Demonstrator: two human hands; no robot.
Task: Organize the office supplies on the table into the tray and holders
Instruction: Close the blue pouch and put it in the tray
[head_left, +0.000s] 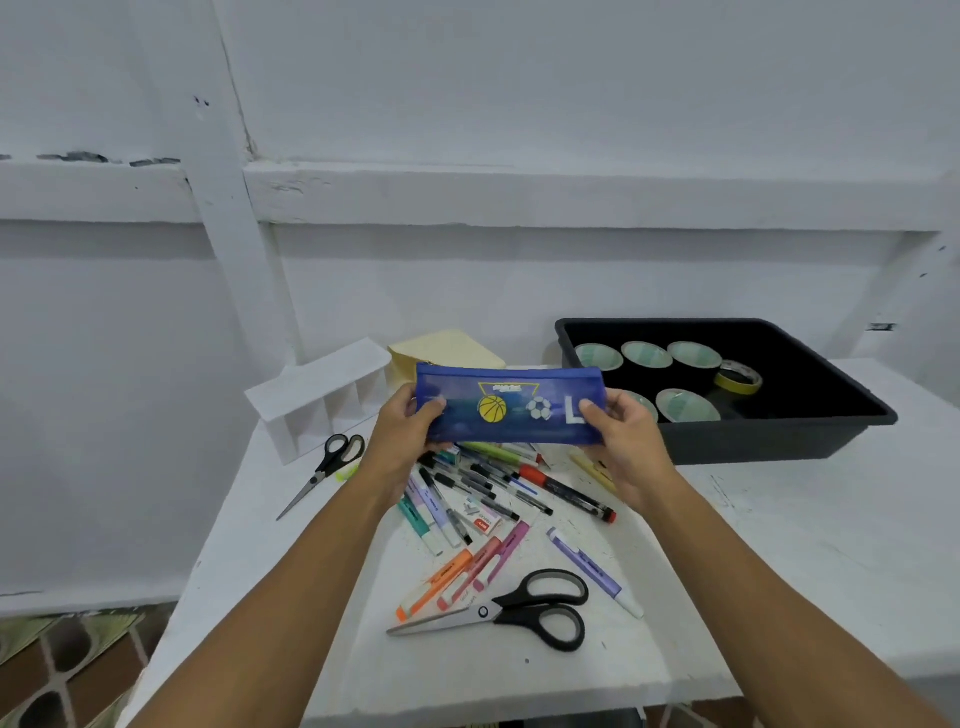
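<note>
A blue pencil pouch (511, 406) with a basketball and a football printed on it is held level above the table. My left hand (402, 434) grips its left end and my right hand (626, 441) grips its right end. Under the pouch lies a heap of pens (483, 486), highlighters (460, 571) and a red-capped marker (569, 493). A black tray (779, 431) at the right holds several tape rolls (691, 358) and a yellow tape roll (737, 376). A white compartment holder (317, 400) stands at the back left.
Large black-handled scissors (519, 608) lie near the front of the white table (753, 545). Smaller scissors (327, 467) lie at the left by the holder. A beige pad stack (447, 353) sits behind the pouch. The wall is close behind; tiled floor shows at the lower left.
</note>
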